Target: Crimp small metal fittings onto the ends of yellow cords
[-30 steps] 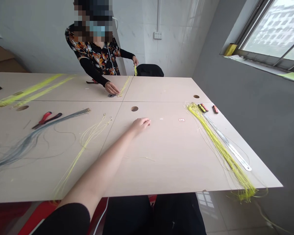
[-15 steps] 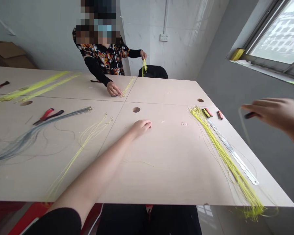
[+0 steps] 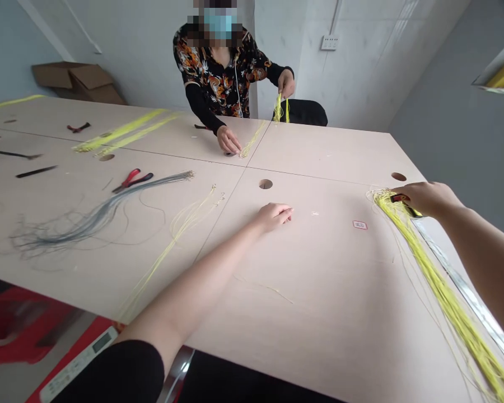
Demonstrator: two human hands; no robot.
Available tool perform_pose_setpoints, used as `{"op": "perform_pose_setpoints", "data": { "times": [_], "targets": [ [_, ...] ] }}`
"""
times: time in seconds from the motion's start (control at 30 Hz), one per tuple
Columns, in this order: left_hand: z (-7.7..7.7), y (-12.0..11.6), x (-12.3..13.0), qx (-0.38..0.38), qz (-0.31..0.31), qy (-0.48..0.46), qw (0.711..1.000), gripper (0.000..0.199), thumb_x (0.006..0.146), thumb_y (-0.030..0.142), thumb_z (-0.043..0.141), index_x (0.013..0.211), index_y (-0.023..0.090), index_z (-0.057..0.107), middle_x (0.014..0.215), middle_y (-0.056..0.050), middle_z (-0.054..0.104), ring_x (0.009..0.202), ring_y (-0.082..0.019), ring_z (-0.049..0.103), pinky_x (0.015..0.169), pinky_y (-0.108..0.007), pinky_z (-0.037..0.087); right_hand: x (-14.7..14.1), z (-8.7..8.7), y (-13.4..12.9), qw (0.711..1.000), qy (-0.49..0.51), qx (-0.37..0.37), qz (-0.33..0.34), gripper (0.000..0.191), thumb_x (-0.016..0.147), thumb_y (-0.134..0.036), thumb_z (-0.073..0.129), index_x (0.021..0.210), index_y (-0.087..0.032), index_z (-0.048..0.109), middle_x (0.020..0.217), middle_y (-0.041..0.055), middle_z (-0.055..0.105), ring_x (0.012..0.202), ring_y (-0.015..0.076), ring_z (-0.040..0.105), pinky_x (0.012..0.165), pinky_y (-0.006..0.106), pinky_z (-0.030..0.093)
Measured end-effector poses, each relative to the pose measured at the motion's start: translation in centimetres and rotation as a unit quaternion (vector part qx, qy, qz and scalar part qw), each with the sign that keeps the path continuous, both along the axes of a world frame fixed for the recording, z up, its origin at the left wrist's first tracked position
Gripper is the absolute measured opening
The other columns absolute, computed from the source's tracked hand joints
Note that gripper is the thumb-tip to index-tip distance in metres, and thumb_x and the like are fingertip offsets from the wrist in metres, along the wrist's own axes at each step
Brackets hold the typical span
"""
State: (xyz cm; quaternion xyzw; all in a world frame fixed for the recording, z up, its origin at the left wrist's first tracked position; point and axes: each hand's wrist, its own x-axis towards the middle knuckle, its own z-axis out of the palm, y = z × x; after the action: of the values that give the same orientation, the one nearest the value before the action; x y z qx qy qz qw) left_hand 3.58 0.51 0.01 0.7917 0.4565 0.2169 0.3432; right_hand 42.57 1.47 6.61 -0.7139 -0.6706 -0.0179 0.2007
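My left hand (image 3: 276, 217) rests on the table with its fingers curled together; whatever they pinch, if anything, is too small to tell. At the right, my right hand (image 3: 430, 198) is closed, with a small red and black object (image 3: 400, 198) at its fingertips, over the top end of a yellow strand bundle (image 3: 426, 266). Under that hand a bit of a yellow and black piece shows. Beside the bundle lies a metal ruler (image 3: 457, 274), partly hidden by my right forearm. Looser yellow strands (image 3: 168, 250) lie left of my left forearm.
Across the table (image 3: 319, 268), a person (image 3: 224, 73) holds yellow strands in one raised hand, the other on the table. Grey strands (image 3: 105, 215) and red-black pliers (image 3: 132, 180) lie left. A small red-framed label (image 3: 360, 225) sits between my hands.
The view has turned leftward. My right hand has come in from beyond the table's right edge to the top of the yellow bundle. My left hand stays on the table.
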Motion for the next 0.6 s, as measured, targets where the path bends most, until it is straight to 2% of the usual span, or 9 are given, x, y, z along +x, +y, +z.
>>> {"op": "perform_pose_setpoints", "data": {
  "times": [0.07,0.13,0.2,0.27,0.33,0.4,0.47,0.53,0.6],
  "targets": [
    [0.0,0.0,-0.1,-0.001,0.000,-0.007,1.000,0.039,0.088,0.042,0.037,0.070,0.017,0.061,0.068,-0.002,0.064,0.065,-0.014,0.057,0.063,-0.025,0.038,-1.2,0.5,0.2,0.995,0.057,-0.035,-0.067,0.017,0.066,-0.005,0.070,0.078,-0.018,0.073,0.068,0.0062,0.066,0.045,0.0062,0.031,0.052,0.029,0.024],
    [0.0,0.0,-0.1,0.000,0.002,-0.003,1.000,0.038,0.088,0.041,0.038,0.069,0.017,0.061,0.069,-0.002,0.064,0.066,-0.014,0.057,0.063,-0.025,0.038,-3.0,1.2,0.3,0.972,0.208,0.004,-0.108,0.017,0.072,-0.014,0.068,0.090,-0.014,0.070,0.056,0.0024,0.054,0.046,0.0078,0.036,0.051,0.029,0.028],
    [0.1,-0.1,-0.1,0.003,0.001,0.005,1.000,0.038,0.088,0.041,0.038,0.069,0.017,0.061,0.069,-0.002,0.065,0.066,-0.014,0.057,0.063,-0.026,0.037,-5.3,1.6,0.4,0.906,0.404,0.065,-0.107,0.009,0.080,-0.017,0.060,0.086,-0.014,0.065,0.048,-0.0038,0.039,0.044,0.0077,0.034,0.047,0.027,0.027],
    [0.2,-0.2,0.1,0.007,-0.001,0.014,1.000,0.038,0.088,0.041,0.038,0.069,0.017,0.061,0.070,-0.002,0.065,0.066,-0.014,0.056,0.062,-0.026,0.037,-8.2,1.2,0.2,0.844,0.532,0.053,-0.055,0.006,0.080,-0.015,0.058,0.074,-0.016,0.059,0.045,-0.0079,0.027,0.041,0.0057,0.023,0.042,0.024,0.020],
    [0.3,-0.2,0.2,0.014,-0.001,0.023,1.000,0.037,0.087,0.040,0.039,0.069,0.017,0.061,0.071,-0.002,0.065,0.065,-0.014,0.056,0.062,-0.026,0.036,-11.3,-0.2,-0.1,0.800,0.598,0.035,0.016,0.012,0.079,-0.021,0.061,0.069,-0.017,0.055,0.046,-0.0086,0.025,0.041,0.0049,0.021,0.038,0.022,0.016],
    [0.2,-0.2,0.3,0.017,-0.001,0.023,1.000,0.036,0.087,0.040,0.039,0.069,0.017,0.060,0.070,-0.002,0.065,0.065,-0.014,0.056,0.062,-0.026,0.037,-14.4,-2.2,-0.7,0.744,0.662,-0.011,0.083,0.019,0.077,-0.031,0.064,0.069,-0.018,0.052,0.046,-0.0096,0.021,0.040,0.0051,0.018,0.037,0.021,0.016],
    [0.0,0.0,0.2,0.016,-0.003,0.006,1.000,0.036,0.086,0.041,0.039,0.068,0.017,0.060,0.069,-0.002,0.064,0.065,-0.014,0.056,0.063,-0.026,0.038,-16.9,-4.4,-1.6,0.693,0.711,-0.040,0.113,0.021,0.074,-0.035,0.064,0.069,-0.020,0.050,0.046,-0.0100,0.018,0.040,0.0052,0.015,0.036,0.021,0.015],
    [-0.4,0.1,0.0,0.008,-0.006,-0.023,1.000,0.036,0.086,0.042,0.040,0.068,0.017,0.059,0.068,-0.002,0.064,0.066,-0.014,0.057,0.064,-0.026,0.040,-18.5,-6.0,-2.4,0.674,0.725,-0.055,0.129,0.021,0.071,-0.036,0.067,0.073,-0.020,0.054,0.046,-0.0099,0.019,0.040,0.0055,0.018,0.037,0.021,0.016],
    [-0.6,0.2,-0.1,0.002,-0.007,-0.050,0.999,0.036,0.085,0.043,0.040,0.069,0.016,0.058,0.066,-0.002,0.062,0.066,-0.014,0.057,0.065,-0.025,0.041,-19.2,-6.8,-3.0,0.679,0.715,-0.068,0.152,0.026,0.067,-0.039,0.071,0.079,-0.020,0.058,0.046,-0.0102,0.020,0.040,0.0054,0.019,0.039,0.022,0.016]
  ]
}}
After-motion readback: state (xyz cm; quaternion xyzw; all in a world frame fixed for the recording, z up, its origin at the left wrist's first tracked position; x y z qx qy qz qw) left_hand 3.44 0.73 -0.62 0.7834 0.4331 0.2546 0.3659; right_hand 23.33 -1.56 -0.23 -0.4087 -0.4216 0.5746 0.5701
